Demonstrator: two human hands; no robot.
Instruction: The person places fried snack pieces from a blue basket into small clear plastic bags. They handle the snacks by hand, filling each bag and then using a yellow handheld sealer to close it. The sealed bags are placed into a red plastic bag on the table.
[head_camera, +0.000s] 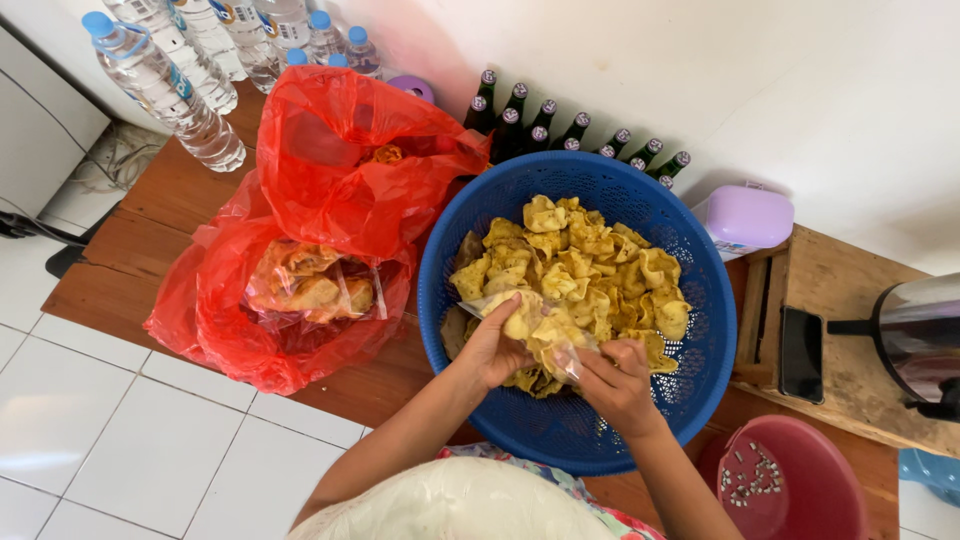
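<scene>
Both hands worked over the blue basket (690, 370) of yellow crackers (580, 265). Left hand (497, 350) had its grip closed on the edge of a small clear bag (545, 335) (partly filled with crackers), right hand (618, 380) pinched the bag's other end. Red plastic bag (340, 180) sat beside the basket on the wooden counter (150, 200), water bottles (165, 85) behind.

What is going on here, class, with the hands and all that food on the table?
A person holds a small clear plastic bag of yellow crackers over a blue basket. The left hand grips one end, the right hand the other. The basket holds a loose heap of the same crackers. Beside it lies a red plastic bag with packed crackers inside; water bottles and dark bottles stand behind.
</scene>
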